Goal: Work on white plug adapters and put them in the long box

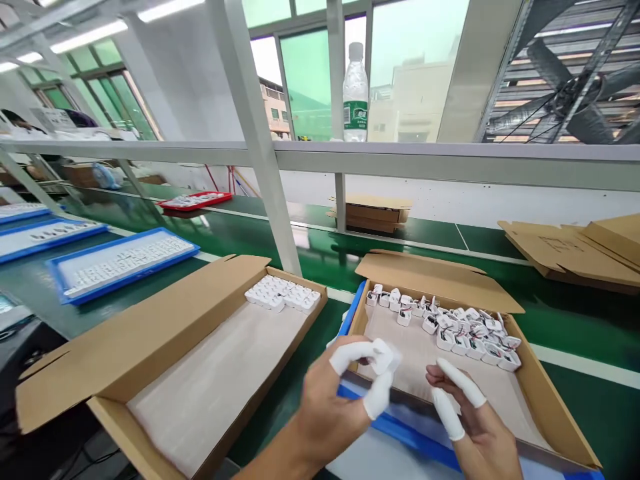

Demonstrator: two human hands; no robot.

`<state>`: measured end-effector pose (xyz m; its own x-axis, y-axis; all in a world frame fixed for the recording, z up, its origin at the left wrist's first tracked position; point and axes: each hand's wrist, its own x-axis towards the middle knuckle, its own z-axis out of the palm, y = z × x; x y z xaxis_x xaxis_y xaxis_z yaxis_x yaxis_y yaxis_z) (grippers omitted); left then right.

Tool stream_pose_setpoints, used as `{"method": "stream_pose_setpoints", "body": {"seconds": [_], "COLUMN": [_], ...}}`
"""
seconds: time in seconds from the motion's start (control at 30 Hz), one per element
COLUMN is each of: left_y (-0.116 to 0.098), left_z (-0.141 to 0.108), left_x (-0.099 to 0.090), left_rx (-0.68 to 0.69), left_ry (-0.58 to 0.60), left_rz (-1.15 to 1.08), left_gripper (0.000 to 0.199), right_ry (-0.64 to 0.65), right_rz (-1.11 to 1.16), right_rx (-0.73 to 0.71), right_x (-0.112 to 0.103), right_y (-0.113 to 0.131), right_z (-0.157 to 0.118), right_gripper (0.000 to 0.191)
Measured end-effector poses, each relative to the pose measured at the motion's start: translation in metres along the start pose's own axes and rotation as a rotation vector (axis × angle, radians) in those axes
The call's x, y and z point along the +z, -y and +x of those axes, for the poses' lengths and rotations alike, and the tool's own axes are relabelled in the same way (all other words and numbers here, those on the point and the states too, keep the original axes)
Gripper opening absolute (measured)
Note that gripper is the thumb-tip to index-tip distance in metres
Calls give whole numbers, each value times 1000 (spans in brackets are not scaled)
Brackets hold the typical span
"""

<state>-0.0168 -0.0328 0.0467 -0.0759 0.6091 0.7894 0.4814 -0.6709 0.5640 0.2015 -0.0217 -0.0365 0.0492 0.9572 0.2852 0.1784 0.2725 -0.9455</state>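
Observation:
My left hand (340,393), with white finger cots on thumb and forefinger, pinches a small white plastic housing (386,357) that is blurred by motion. To its right, my right hand (467,413) is held with thumb and forefinger apart and nothing visible between them; it wears the same cots. Both hands are over the front edge of a cardboard box (555,400), where several white housings with thin wires (465,333) lie toward the back on a paper liner. At left, another open box (220,380) has white housings (283,293) in neat rows at its far end.
A blue tray (400,430) lies under the right box. Further blue trays (125,260) of white parts stand at left, and a red tray (195,200) behind. Folded cardboard (575,247) is at back right. A metal post (260,133) and a shelf with a water bottle (355,100) stand ahead.

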Motion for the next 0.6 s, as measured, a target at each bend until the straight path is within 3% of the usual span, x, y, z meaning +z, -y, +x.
{"method": "stream_pose_setpoints", "body": {"seconds": [0.1, 0.2, 0.27, 0.33, 0.43, 0.6], "left_y": [0, 21, 44, 71, 113, 168], "left_z": [8, 24, 37, 46, 47, 30], "left_x": [-50, -105, -135, -154, -160, -141], "left_rx": [-55, -106, -305, -493, -621, -624], "left_ry": [-7, -64, -64, 41, 261, 495], "left_rz": [149, 463, 661, 788, 895, 961], "left_gripper": [27, 18, 24, 34, 34, 13], "right_ry": [-9, -1, 39, 86, 126, 121], "right_rz": [-114, -213, -271, -325, -363, -366], "right_rx": [-106, -252, -349, -433, -494, -405], "right_x": [2, 2, 0, -4, -8, -5], "right_y": [6, 9, 9, 9, 8, 7], "right_z": [-4, -5, -3, -1, 2, -2], "right_gripper": [44, 42, 43, 47, 47, 41]}}
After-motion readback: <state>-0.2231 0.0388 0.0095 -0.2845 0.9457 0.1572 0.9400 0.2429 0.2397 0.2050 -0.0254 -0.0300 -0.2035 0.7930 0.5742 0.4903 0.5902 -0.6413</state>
